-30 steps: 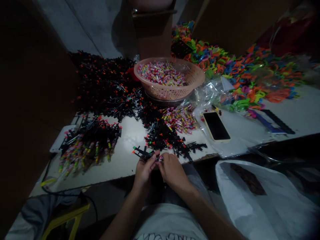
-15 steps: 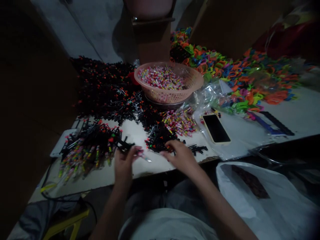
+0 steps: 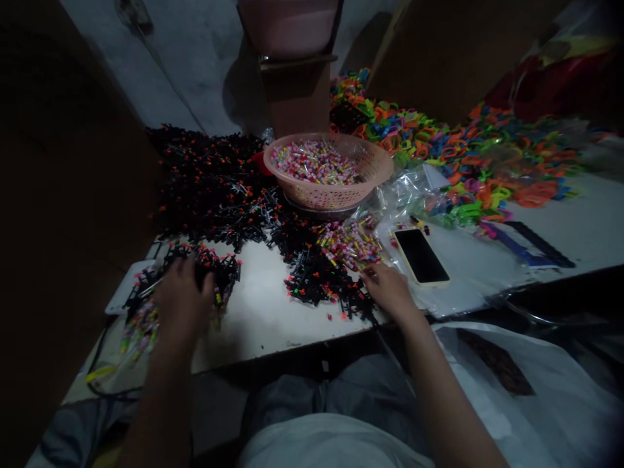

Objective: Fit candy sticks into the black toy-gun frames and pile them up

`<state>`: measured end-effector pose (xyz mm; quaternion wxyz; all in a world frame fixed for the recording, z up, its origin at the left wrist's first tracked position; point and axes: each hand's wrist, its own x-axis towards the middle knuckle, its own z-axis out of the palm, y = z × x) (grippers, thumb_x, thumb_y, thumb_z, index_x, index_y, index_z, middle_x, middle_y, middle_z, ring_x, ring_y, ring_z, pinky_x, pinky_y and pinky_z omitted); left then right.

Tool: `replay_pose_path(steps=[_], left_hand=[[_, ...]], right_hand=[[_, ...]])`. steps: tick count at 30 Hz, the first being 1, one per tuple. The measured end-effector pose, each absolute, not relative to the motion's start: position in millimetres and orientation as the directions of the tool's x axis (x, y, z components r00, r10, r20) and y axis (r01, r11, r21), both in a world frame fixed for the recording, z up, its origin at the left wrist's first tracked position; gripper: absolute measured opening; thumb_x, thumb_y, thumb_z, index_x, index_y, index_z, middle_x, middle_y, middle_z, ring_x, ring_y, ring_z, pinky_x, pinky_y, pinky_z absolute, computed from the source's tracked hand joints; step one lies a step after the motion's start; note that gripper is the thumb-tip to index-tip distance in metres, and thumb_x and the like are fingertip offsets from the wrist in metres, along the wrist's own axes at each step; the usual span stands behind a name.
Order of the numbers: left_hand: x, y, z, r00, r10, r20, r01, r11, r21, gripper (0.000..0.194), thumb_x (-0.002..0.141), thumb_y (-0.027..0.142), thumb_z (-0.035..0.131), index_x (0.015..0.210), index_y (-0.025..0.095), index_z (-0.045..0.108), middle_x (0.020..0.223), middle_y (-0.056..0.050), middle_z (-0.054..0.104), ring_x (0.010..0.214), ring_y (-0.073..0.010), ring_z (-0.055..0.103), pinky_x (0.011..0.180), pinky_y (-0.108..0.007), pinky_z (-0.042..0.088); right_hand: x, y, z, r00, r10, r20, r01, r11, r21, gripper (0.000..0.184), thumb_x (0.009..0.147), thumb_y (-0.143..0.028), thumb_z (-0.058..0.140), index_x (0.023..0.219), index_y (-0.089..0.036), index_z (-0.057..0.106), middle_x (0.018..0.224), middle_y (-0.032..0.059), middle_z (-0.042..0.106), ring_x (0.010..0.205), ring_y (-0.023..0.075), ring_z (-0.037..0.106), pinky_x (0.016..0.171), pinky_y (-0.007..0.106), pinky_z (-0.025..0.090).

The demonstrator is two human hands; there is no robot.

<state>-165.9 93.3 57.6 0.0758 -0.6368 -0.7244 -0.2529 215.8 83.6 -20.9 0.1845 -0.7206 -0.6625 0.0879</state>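
Note:
My left hand [image 3: 182, 302] is over the left pile of small black plastic pieces with orange tips [image 3: 227, 270], which look like toy guns. Its fingers are apart and slightly blurred. Clear tubes of coloured beads or candy [image 3: 139, 328] stick out of that pile toward me. Across the table, my right hand [image 3: 390, 292] has its fingertips drawn together at the edge of a heap of small colourful wrapped tubes [image 3: 348, 242]. What they pinch is too small to make out. A smaller black heap [image 3: 316, 279] lies just left of that hand.
A pink perforated basket [image 3: 326, 194] holds many colourful tubes. Behind it on the left spreads a large black heap [image 3: 209, 175]. A phone [image 3: 422, 255] lies on clear plastic at right. Bright plastic pieces [image 3: 453, 149] cover the back right. A white sack [image 3: 550, 383] hangs below the table edge.
My left hand has moved left from the table's middle to the left pile; the black piece with a clear tube is no longer seen in it. My right hand has shifted right to the colourful tubes.

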Motion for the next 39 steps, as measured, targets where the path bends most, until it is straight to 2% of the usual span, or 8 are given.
replay_pose_path(steps=[5, 10, 17, 22, 27, 33, 36, 39], left_hand=[[-81, 89, 7, 0.176, 0.945, 0.277, 0.904, -0.266, 0.335, 0.037, 0.083, 0.034, 0.053, 0.116, 0.019, 0.058, 0.123, -0.013, 0.059, 0.113, -0.0275, 0.054, 0.098, -0.042, 0.04], [-38, 94, -16, 0.097, 0.977, 0.19, 0.81, -0.189, 0.555, 0.037, 0.079, 0.031, 0.06, 0.114, 0.019, 0.059, 0.102, -0.011, 0.067, 0.099, -0.0272, 0.059, 0.09, -0.043, 0.042], [-49, 102, -21, 0.029, 0.995, 0.093, 0.531, -0.094, 0.842, 0.041, 0.076, 0.02, 0.058, 0.117, 0.018, 0.054, 0.089, -0.005, 0.066, 0.083, -0.016, 0.063, 0.069, -0.026, 0.048], [-55, 80, -2, 0.03, 0.995, 0.098, 0.391, -0.102, 0.915, 0.041, 0.078, 0.021, 0.056, 0.119, 0.019, 0.051, 0.091, -0.004, 0.062, 0.084, -0.0144, 0.063, 0.078, -0.029, 0.05], [-56, 44, 12, 0.106, 0.991, 0.085, 0.373, -0.119, 0.92, 0.036, 0.08, 0.024, 0.057, 0.116, 0.021, 0.054, 0.092, -0.003, 0.062, 0.089, -0.0157, 0.062, 0.085, -0.033, 0.049], [-62, 14, 5, 0.177, 0.984, 0.034, 0.242, -0.077, 0.967, 0.036, 0.083, 0.03, 0.056, 0.117, 0.02, 0.053, 0.107, -0.009, 0.063, 0.099, -0.0194, 0.062, 0.09, -0.035, 0.049], [-78, 15, -15, 0.123, 0.986, 0.113, 0.453, -0.157, 0.878, 0.038, 0.083, 0.029, 0.056, 0.12, 0.021, 0.053, 0.121, -0.012, 0.058, 0.114, -0.0238, 0.055, 0.098, -0.043, 0.043], [-91, 19, -38, 0.098, 0.969, 0.225, 0.734, -0.223, 0.642, 0.038, 0.082, 0.028, 0.057, 0.119, 0.019, 0.057, 0.128, -0.014, 0.053, 0.123, -0.0296, 0.047, 0.103, -0.051, 0.036]], right_hand=[[214, 77, -14, 0.113, 0.965, 0.235, 0.871, 0.018, -0.492, 0.02, 0.083, -0.016, 0.051, 0.101, -0.017, 0.059, 0.094, 0.0087, 0.065, 0.088, 0.0234, 0.058, 0.078, 0.035, 0.04], [202, 59, 3, 0.106, 0.919, 0.379, 0.695, 0.204, -0.689, 0.009, 0.082, -0.026, 0.054, 0.088, -0.019, 0.054, 0.096, 0.0092, 0.064, 0.09, 0.0232, 0.059, 0.081, 0.037, 0.044], [165, 33, 2, -0.017, 0.978, 0.208, 0.388, 0.198, -0.9, 0.013, 0.089, -0.033, 0.048, 0.095, -0.022, 0.051, 0.089, 0.0041, 0.065, 0.083, 0.0183, 0.062, 0.076, 0.031, 0.047], [134, 27, -10, -0.145, 0.947, 0.286, 0.458, 0.32, -0.829, 0.023, 0.092, -0.026, 0.042, 0.113, -0.019, 0.05, 0.103, 0.0086, 0.06, 0.093, 0.0197, 0.057, 0.083, 0.033, 0.046], [115, 33, -22, -0.243, 0.928, 0.283, 0.761, 0.363, -0.538, 0.046, 0.09, -0.023, 0.047, 0.135, -0.016, 0.039, 0.103, 0.0118, 0.058, 0.095, 0.0263, 0.053, 0.082, 0.039, 0.043], [122, 42, -24, -0.282, 0.904, 0.32, 0.807, 0.404, -0.43, 0.022, 0.092, -0.026, 0.046, 0.109, -0.017, 0.058, 0.093, 0.0082, 0.06, 0.088, 0.0236, 0.054, 0.078, 0.034, 0.039], [121, 40, -23, -0.323, 0.901, 0.29, 0.807, 0.422, -0.412, 0.019, 0.091, -0.022, 0.047, 0.104, -0.018, 0.059, 0.095, 0.0074, 0.062, 0.089, 0.0233, 0.055, 0.078, 0.034, 0.037], [111, 35, -23, -0.371, 0.901, 0.227, 0.822, 0.432, -0.37, 0.032, 0.087, -0.015, 0.049, 0.119, -0.017, 0.054, 0.101, 0.0084, 0.062, 0.093, 0.0239, 0.055, 0.082, 0.036, 0.035]])
